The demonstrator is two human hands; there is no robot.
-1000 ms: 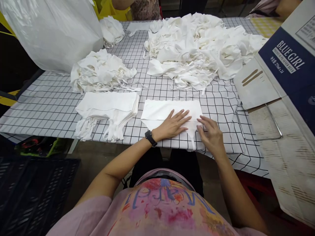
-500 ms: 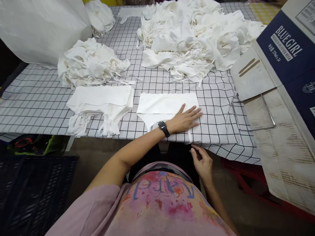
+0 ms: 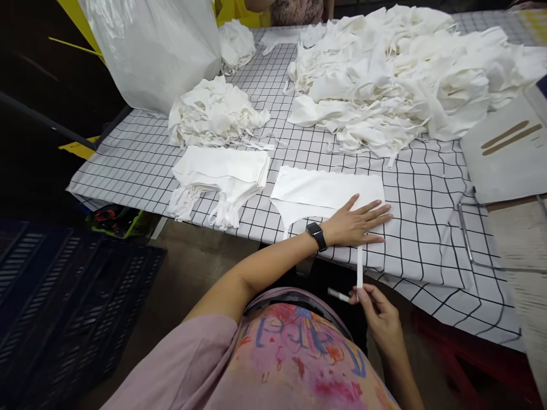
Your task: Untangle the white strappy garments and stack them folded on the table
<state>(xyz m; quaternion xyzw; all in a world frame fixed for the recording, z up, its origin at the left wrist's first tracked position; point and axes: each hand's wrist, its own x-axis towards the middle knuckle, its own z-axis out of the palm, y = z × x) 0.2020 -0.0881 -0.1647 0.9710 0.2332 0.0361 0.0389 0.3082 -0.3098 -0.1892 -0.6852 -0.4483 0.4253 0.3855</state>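
Note:
A flat white garment (image 3: 318,191) lies near the front edge of the checked tablecloth (image 3: 419,228). My left hand (image 3: 356,222), fingers spread, presses flat on its lower right part; a dark watch is on that wrist. A narrow white strap (image 3: 359,266) hangs from the garment over the table edge. Below the edge, my right hand (image 3: 378,313) pinches the end of that strap. To the left sits a neat stack of folded white garments (image 3: 222,176).
A big heap of loose white garments (image 3: 397,80) fills the far side, with a smaller pile (image 3: 211,111) at left. A large white plastic bag (image 3: 158,48) stands far left. A cardboard flap (image 3: 504,151) and wire frame (image 3: 465,233) are at right. Dark crates (image 3: 64,307) sit on the floor.
My right hand left the table top, dropped below the edge and took the hanging strap, pulling it straight. My left hand slid right along the garment. The view swung to the left.

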